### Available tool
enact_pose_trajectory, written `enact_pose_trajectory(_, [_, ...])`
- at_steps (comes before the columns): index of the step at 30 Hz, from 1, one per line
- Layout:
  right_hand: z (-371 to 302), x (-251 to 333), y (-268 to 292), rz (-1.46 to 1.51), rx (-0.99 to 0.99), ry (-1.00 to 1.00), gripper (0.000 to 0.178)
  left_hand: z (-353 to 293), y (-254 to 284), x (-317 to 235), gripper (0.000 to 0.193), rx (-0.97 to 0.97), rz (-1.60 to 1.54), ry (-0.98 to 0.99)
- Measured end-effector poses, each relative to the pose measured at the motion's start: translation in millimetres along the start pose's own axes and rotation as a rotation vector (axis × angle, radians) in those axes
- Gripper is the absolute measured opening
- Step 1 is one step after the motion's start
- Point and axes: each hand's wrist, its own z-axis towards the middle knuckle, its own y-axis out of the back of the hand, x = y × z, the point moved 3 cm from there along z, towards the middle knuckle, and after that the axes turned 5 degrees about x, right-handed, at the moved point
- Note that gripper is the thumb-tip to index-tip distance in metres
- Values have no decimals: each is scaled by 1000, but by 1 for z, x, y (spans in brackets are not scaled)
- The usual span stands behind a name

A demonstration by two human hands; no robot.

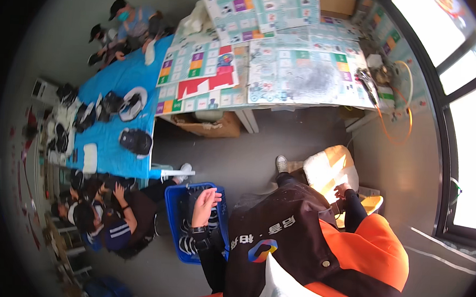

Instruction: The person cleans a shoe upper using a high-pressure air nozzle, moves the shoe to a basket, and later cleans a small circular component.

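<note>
My left hand point(206, 204) is raised over a blue plastic basket point(181, 256), palm partly up and fingers stretched out, with nothing in it. Dark items with white curved edges point(187, 244) lie in the basket; their kind is hard to make out. Beside a chair with a pale, sunlit seat cushion point(324, 167), my right hand point(342, 190) hangs with loosely parted fingers and nothing visible in them. Whether it touches the cushion I cannot tell. A dark brown apron point(299, 223) covers my lap over orange clothing.
Ahead stands a worktable covered with printed sheets point(199, 64), with a dark-smudged patch point(313, 79). Tools and an orange cord point(411, 126) are at its right end. Black caps point(136, 141) lie on a blue-covered table point(117, 163) at left, where people sit. Windows line the right.
</note>
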Motion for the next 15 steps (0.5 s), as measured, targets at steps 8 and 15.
enact_pose_trajectory(8, [23, 178, 44, -564, 18, 300, 33, 7, 23, 23, 31, -210, -171, 45])
enact_pose_trajectory(15, [-11, 332, 23, -371, -36, 423, 24, 87, 29, 12, 32, -220, -289, 97])
